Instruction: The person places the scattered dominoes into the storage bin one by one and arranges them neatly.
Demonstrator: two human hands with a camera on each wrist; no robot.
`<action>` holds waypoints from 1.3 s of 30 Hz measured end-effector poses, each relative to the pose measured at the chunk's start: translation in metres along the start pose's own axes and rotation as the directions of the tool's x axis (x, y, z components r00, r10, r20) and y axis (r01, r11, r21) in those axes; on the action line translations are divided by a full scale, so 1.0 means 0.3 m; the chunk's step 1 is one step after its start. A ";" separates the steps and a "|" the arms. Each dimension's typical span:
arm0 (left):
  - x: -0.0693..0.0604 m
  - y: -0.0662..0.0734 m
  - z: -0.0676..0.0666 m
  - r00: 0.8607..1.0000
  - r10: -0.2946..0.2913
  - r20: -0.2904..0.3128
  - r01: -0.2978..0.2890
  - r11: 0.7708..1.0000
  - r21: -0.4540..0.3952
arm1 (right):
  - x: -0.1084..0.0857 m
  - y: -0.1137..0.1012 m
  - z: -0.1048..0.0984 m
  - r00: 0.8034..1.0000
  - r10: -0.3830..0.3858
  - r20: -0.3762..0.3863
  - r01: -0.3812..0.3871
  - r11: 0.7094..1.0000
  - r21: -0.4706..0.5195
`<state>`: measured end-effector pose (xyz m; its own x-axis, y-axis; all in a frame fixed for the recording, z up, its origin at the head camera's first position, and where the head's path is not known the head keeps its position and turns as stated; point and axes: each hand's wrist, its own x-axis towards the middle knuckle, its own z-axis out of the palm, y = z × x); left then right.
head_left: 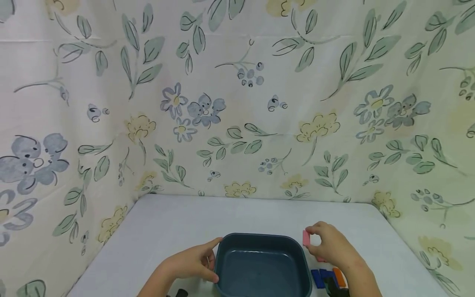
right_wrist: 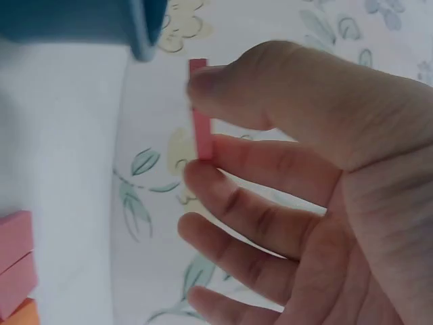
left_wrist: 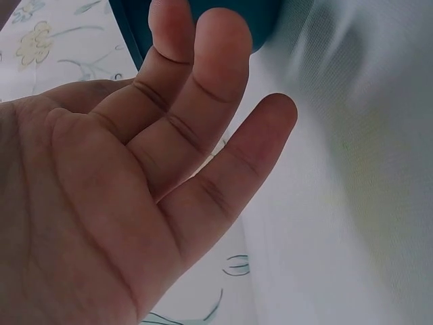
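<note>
A white counter (head_left: 178,218) with rounded far corners runs back to a pale cloth (head_left: 245,163), which rises behind it and along both sides, faintly creased across its upper part. The print on the cloth mixes green leaves (head_left: 152,50), blue flowers (head_left: 40,161), yellow flowers (head_left: 318,127) and sprigs of blue berries (head_left: 250,76), all loosely outlined in dark lines. In the right wrist view, leaves and a yellow flower of the same print show just past the counter's edge.
</note>
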<state>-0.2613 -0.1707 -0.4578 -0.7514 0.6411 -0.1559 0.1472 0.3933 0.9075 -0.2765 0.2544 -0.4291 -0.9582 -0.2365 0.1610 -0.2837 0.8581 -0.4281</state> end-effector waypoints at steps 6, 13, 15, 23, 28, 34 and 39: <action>0.000 0.000 0.000 1.000 0.004 -0.004 -0.004 1.000 0.005 | -0.017 -0.048 -0.023 0.995 -0.049 -0.089 0.046 0.998 -0.033; 0.003 0.001 0.003 1.000 -0.002 -0.006 0.002 1.000 -0.029 | -0.016 -0.126 -0.001 0.991 -0.111 -0.076 0.117 0.991 0.070; 0.006 0.001 0.004 1.000 -0.002 -0.003 0.002 0.999 -0.053 | -0.009 -0.150 0.023 0.989 -0.132 -0.066 0.137 0.988 0.077; 0.009 0.001 0.010 1.000 0.007 -0.010 -0.008 0.997 -0.077 | -0.001 -0.228 0.086 0.987 -0.160 0.005 0.158 0.980 0.118; 0.007 -0.002 0.012 1.000 0.010 -0.005 -0.011 0.997 -0.075 | -0.009 -0.264 0.098 0.987 -0.159 -0.002 0.157 0.975 0.156; 0.005 0.001 0.013 1.000 0.003 -0.013 -0.004 0.999 -0.045 | -0.008 -0.329 0.132 0.990 -0.116 0.075 0.094 0.964 0.249; 0.002 0.009 0.014 0.999 -0.019 -0.031 0.018 0.999 -0.033 | 0.005 -0.388 0.159 0.983 -0.140 0.117 0.100 0.951 0.294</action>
<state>-0.2588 -0.1665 -0.4572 -0.7737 0.6127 -0.1612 0.1122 0.3830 0.9169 -0.2468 0.1323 -0.4216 -0.9069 -0.4057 0.1137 -0.3763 0.6583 -0.6520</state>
